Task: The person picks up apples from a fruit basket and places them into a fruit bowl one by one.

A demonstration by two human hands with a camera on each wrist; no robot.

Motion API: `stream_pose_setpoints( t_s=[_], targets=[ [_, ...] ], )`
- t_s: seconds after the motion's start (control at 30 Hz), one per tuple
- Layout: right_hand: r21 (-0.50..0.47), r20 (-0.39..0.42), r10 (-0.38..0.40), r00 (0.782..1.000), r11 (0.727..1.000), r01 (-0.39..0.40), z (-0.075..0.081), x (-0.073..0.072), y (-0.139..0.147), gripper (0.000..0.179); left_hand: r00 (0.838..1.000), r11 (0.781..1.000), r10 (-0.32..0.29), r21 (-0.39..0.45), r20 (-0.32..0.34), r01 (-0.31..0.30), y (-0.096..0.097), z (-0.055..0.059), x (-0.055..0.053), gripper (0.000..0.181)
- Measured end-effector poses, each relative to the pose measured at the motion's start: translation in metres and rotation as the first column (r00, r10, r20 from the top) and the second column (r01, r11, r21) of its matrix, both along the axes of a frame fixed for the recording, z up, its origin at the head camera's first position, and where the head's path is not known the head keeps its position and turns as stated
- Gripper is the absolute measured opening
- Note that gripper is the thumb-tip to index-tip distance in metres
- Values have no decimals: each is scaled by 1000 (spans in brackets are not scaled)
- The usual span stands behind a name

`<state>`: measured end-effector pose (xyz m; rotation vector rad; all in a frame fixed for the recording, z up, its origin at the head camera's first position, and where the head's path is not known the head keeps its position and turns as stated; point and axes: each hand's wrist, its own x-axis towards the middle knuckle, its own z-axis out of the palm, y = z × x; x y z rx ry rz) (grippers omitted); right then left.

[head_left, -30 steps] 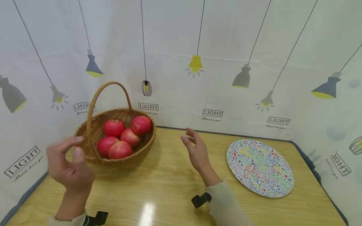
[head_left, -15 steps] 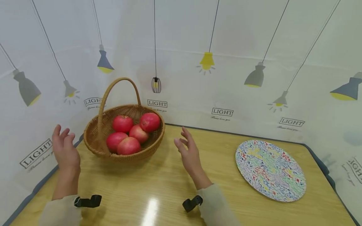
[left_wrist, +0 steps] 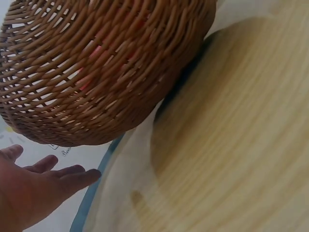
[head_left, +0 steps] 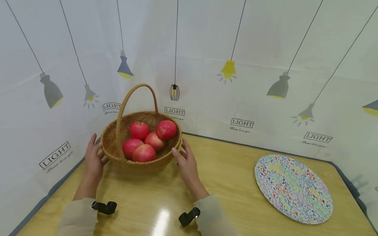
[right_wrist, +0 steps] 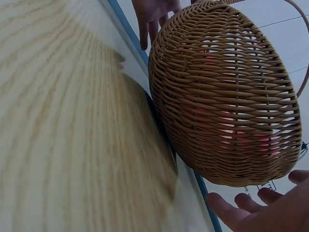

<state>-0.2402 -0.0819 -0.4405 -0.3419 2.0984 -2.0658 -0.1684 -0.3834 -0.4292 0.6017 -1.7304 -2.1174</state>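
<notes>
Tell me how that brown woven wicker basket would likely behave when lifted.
The brown woven wicker basket would probably keep its shape, since its arched handle stands up unsupported. It may feel heavier than its open weave suggests, with five round red apples inside. Those could roll if it tips, having bare space beside them.

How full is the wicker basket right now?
Partly full: in the head view, five red apples show inside the wicker basket, leaving its left side and back uncovered.
</notes>
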Motion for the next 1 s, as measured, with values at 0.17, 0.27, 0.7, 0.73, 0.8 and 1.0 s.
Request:
stream_pose_setpoints(
  t_s=[0.17,0.27,0.7,0.73,0.8,1.0],
  targets=[
    [11,3,16,1000,1000,-16,-3,6,-2,72,996,996,-83,31,-23,84,3,-7,-4,57],
    [15,-10,27,1000,1000,-27,-3,7,-6,74,994,994,-110,21,-11,110,4,-8,-4,57],
    [15,25,43,999,999,-44,-10,5,-16,75,932,944,-258,136,-254,299,-17,-56,-21,58],
    [7,33,50,998,999,-50,-11,5,-16,74,927,938,-263,152,-268,310,-19,-59,-22,56],
    [-19,51,63,997,998,-62,-12,6,-17,73,926,938,-265,149,-267,312,-21,-61,-22,54],
    [-88,56,66,996,994,-61,-13,4,-16,74,944,951,-266,105,-194,290,-5,-40,-17,59]
  ],
)
